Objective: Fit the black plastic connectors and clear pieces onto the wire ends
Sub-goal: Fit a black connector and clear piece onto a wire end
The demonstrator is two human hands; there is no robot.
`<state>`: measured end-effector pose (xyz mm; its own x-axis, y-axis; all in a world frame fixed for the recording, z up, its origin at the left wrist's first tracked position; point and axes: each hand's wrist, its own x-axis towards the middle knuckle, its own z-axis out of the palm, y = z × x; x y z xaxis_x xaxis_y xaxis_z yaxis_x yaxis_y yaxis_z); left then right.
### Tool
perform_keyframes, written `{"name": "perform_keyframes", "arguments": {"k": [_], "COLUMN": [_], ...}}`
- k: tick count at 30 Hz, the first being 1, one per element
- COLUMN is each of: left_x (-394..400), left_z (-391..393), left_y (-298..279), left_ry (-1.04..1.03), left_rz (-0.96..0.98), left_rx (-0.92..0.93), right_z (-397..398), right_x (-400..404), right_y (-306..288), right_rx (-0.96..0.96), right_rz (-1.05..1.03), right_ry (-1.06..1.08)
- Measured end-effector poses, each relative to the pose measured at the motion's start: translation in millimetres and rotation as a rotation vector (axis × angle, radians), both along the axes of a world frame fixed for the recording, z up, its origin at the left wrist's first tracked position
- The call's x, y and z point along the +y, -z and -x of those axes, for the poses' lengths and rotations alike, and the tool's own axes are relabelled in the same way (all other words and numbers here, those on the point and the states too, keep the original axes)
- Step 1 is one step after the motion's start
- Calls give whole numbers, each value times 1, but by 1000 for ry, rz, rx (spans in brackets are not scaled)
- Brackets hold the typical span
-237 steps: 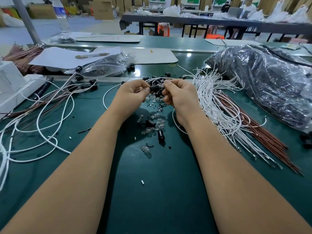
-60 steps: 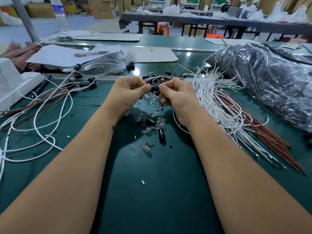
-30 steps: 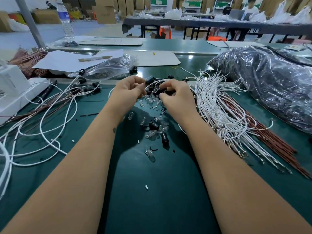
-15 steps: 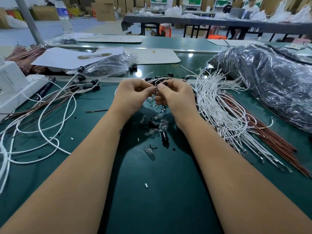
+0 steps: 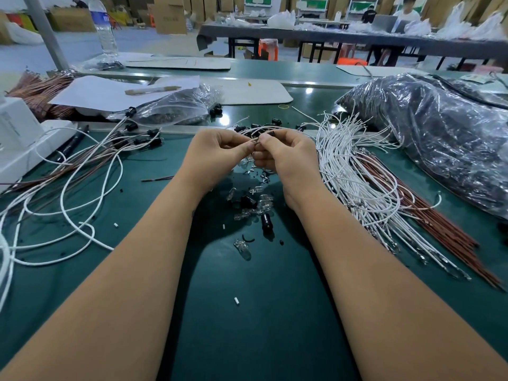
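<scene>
Both hands raised over green table, fingertips meeting at centre. Left hand has its fingers curled, thumb and forefinger pinching a thin white wire end; right hand also curled, pinching the same spot from the other side, a small dark piece between the two pinches, too small to tell what it is. The wire loops up and away behind the hands. Under the hands on the table: loose clear pieces mixed with black plastic connectors, one clear piece lying apart nearer the camera. Right of the hands, a bundle of white wires fanned out beside brown wires. Left side, wires already carrying black connectors, white leads curling toward the table edge. Clear bag of dark parts behind the left hand, big plastic-wrapped bag far right. White box at left edge, water bottle at rear.
</scene>
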<state>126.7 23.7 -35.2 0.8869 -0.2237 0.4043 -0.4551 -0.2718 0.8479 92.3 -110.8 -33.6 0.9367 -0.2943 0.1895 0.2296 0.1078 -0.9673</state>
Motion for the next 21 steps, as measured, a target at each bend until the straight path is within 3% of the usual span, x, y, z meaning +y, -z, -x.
{"name": "perform_keyframes", "arguments": {"k": [14, 21], "left_x": [-2, 5], "left_z": [-1, -4], "left_y": [3, 2], "left_ry": [15, -51], "left_rz": [-84, -95], "left_rx": [-107, -87], "right_z": [-1, 0], "right_x": [-3, -11], "right_y": [2, 0], "right_rx": [-5, -86], "right_rz": [65, 292], "right_ry": [-52, 135]}}
